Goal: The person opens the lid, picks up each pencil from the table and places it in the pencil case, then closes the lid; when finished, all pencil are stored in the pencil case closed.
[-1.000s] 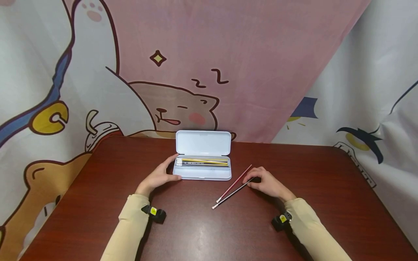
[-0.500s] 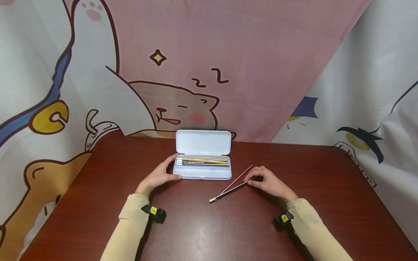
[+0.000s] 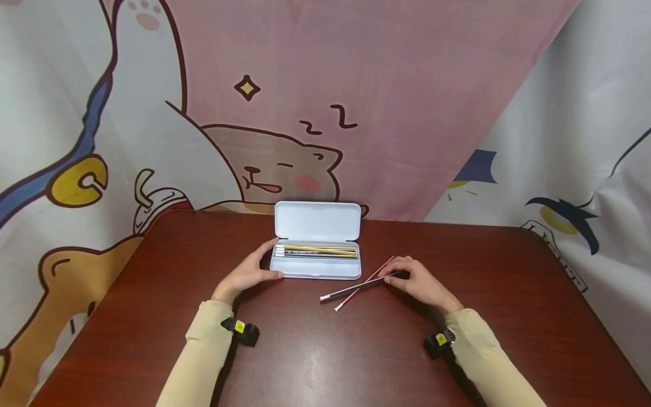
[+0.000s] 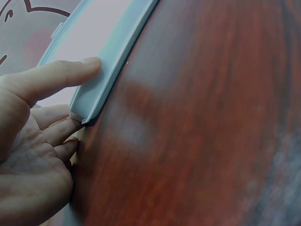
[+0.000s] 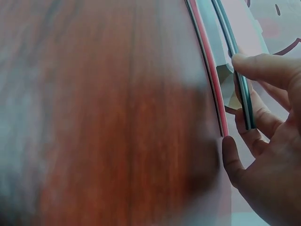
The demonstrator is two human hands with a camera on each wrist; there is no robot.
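Note:
A white pencil case (image 3: pixel 320 272) stands with its lid up near the table's far edge, several yellow and dark pencils (image 3: pixel 317 252) lying in its back compartment. My left hand (image 3: pixel 247 277) holds the case's left end, thumb at the front corner and fingers towards the back; the left wrist view shows the thumb (image 4: pixel 77 71) over the rim. To the right of the case, my right hand (image 3: pixel 418 284) pinches a dark striped pencil (image 3: pixel 348 290) near one end, its white-tipped end pointing left. A red pencil (image 3: pixel 346 303) lies under it on the table, crossing it in the head view.
The brown table (image 3: pixel 315 362) spreads in front of both hands. Behind its far edge hangs a printed cloth (image 3: pixel 407 113) with cartoon animals. Each wrist wears a small black camera (image 3: pixel 247 334).
The right hand has lifted the dark pencil and swung its white-tipped end up and left across the red pencil. My left hand stays on the case.

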